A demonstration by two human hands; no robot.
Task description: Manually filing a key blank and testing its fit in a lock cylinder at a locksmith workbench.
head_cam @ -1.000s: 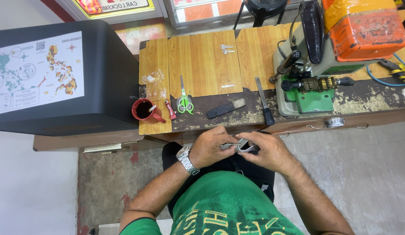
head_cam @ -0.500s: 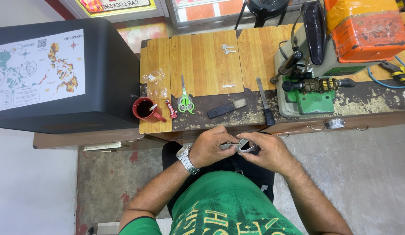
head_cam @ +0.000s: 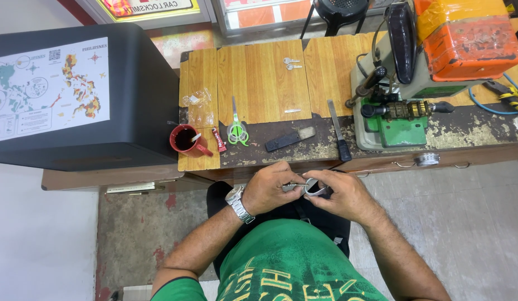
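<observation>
Both hands meet just below the front edge of the counter [head_cam: 259, 72], over the person's lap. The left hand [head_cam: 268, 189] has its grip closed on a key [head_cam: 293, 187], whose metal blade sticks out to the right from between thumb and fingers. The right hand [head_cam: 339, 192] has its grip wrapped around a small padlock [head_cam: 313, 188], with the curved metal part showing at the fingertips. Key and padlock touch in the narrow gap between the two hands; whether the key sits inside the lock I cannot tell. A silver wristwatch [head_cam: 237, 203] is on the left wrist. On the counter above the hands lie green-handled scissors [head_cam: 236, 129], a red mug [head_cam: 186, 139] with a dark drink, a flat file [head_cam: 339, 130] with a black handle, and two loose keys [head_cam: 291, 63] farther back. A green key-cutting machine [head_cam: 401, 114] stands at the right.
</observation>
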